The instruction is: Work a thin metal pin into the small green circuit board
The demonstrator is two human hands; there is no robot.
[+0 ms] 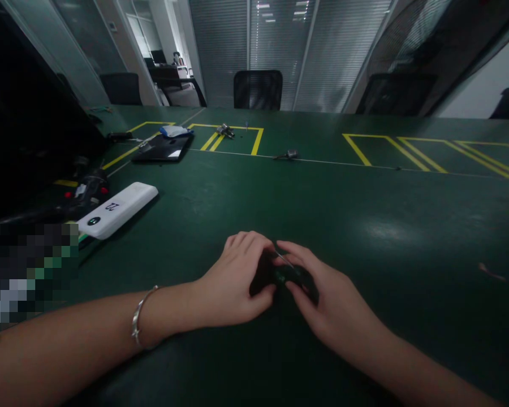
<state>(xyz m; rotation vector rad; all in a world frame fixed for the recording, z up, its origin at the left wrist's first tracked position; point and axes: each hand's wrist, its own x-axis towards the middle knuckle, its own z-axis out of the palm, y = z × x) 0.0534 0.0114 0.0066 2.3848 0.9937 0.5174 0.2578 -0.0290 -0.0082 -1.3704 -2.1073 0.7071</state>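
My left hand (237, 277) and my right hand (326, 302) meet at the near middle of the green table (365, 215), both closed around one small black device (285, 277). The left cups its left end, fingers curled over the top and thumb tucked under the near edge. The right grips the other end, index finger and thumb pinching toward the middle. Neither hand is loose; both are grasping the same thing.

The device sits directly between my palms, low over the mat, though I cannot tell whether it rests on the surface or is lifted just off it. Its long axis runs left to right across me, so each hand holds one end and neither is nearer than the other. A thin pale sliver (283, 259) shows at the top by my right fingertips; it is too small for me to say what it is. A faint green mark glints on the dark body.

A bracelet (141, 319) circles my left wrist. Off to the left, well apart, lies a white power bank (119, 209). Farther away sit a black tablet (163, 148), some metal parts (225, 131) inside a yellow taped box, and a small tool (288, 154) on the white line.
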